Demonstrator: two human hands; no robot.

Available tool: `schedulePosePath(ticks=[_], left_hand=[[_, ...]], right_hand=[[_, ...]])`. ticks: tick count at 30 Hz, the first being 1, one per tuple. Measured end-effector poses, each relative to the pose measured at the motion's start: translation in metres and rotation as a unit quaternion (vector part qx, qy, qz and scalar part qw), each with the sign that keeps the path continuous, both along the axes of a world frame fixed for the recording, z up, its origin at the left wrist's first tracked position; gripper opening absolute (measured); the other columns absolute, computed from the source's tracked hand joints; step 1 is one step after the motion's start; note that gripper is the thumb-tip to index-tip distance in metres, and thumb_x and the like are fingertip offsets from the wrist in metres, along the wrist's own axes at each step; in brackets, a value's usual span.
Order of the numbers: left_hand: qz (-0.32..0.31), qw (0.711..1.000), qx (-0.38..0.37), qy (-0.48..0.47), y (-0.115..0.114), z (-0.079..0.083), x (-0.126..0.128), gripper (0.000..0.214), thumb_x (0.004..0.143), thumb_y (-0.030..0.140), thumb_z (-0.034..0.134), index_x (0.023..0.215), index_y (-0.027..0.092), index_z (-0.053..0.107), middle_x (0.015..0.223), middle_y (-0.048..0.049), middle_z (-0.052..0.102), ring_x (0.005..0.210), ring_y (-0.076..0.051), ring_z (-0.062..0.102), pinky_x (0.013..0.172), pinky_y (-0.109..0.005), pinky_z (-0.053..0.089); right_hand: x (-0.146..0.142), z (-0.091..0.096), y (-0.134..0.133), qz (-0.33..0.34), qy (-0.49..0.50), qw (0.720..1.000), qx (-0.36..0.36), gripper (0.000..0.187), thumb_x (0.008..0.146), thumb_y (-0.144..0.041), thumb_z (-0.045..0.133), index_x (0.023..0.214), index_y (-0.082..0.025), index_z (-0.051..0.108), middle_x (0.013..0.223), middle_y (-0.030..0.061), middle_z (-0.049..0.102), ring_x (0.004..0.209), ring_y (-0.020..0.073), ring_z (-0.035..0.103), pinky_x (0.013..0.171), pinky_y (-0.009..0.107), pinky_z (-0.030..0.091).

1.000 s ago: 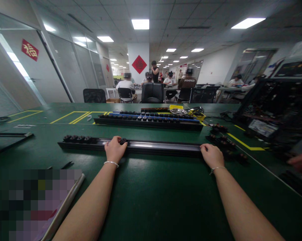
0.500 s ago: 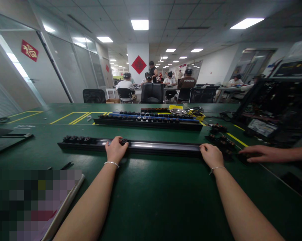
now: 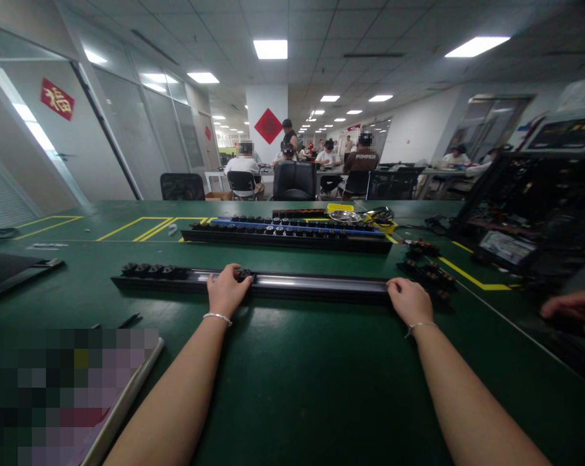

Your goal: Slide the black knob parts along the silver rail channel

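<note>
A long black track rail lies crosswise on the green table in front of me. My left hand is closed over its middle, with thumb and fingers about a small black module seated in the channel. Part of that module is hidden by the fingers. At the rail's right end, my right hand has its bent fingers gripping the tip. Several similar black modules sit in a row at the rail's left end.
Behind the rail lies a second black rail filled with modules. Loose black parts are beyond my right hand. A co-worker's hand is at the far right, below a dark open-sided machine. A pixelated packet lies front left.
My left hand and the small module have shifted slightly right along the rail. My right hand stays put. The co-worker's hand has drawn away to the right from the loose parts.
</note>
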State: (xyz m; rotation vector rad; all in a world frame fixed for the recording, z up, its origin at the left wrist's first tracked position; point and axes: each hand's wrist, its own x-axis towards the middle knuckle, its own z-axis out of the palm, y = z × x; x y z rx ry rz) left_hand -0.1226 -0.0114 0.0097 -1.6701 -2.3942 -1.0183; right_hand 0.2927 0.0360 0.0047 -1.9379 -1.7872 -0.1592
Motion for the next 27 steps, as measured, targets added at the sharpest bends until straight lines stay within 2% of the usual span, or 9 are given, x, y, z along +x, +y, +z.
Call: schedulePosePath(ticks=[14, 21, 27], left_hand=[[-0.026, 1.000, -0.001, 0.004, -0.0020, 0.0019, 0.0042, 0.035, 0.075, 0.046, 0.057, 0.102, 0.024, 0.057, 0.095, -0.0038, 0.070, 0.097, -0.022, 0.062, 0.105, -0.047, 0.023], [-0.039, 0.999, -0.013, 0.022, -0.0015, 0.0034, 0.0055, 0.037, 0.076, 0.049, 0.055, 0.104, 0.024, 0.058, 0.100, -0.0047, 0.069, 0.102, -0.023, 0.060, 0.106, -0.046, 0.023], [-0.026, 0.996, -0.042, 0.073, -0.0051, 0.0080, 0.0096, 0.040, 0.078, 0.058, 0.047, 0.091, 0.023, 0.062, 0.100, -0.0072, 0.069, 0.103, -0.028, 0.058, 0.104, -0.052, 0.022]], right_hand=[[0.0007, -0.0002, 0.0002, 0.001, -0.004, 1.000, -0.001, 0.035, 0.082, -0.030, 0.035, 0.086, -0.021, 0.069, 0.091, 0.0072, 0.068, 0.086, 0.0219, 0.057, 0.072, 0.032, 0.039], [0.0016, 0.0000, 0.0008, 0.003, 0.002, 1.000, -0.001, 0.035, 0.082, -0.030, 0.035, 0.086, -0.020, 0.069, 0.091, 0.0073, 0.068, 0.087, 0.0225, 0.057, 0.072, 0.032, 0.040], [0.0015, -0.0007, 0.0008, 0.006, 0.001, 1.000, 0.007, 0.035, 0.082, -0.030, 0.036, 0.085, -0.021, 0.069, 0.091, 0.0068, 0.068, 0.085, 0.0216, 0.057, 0.072, 0.031, 0.040]])
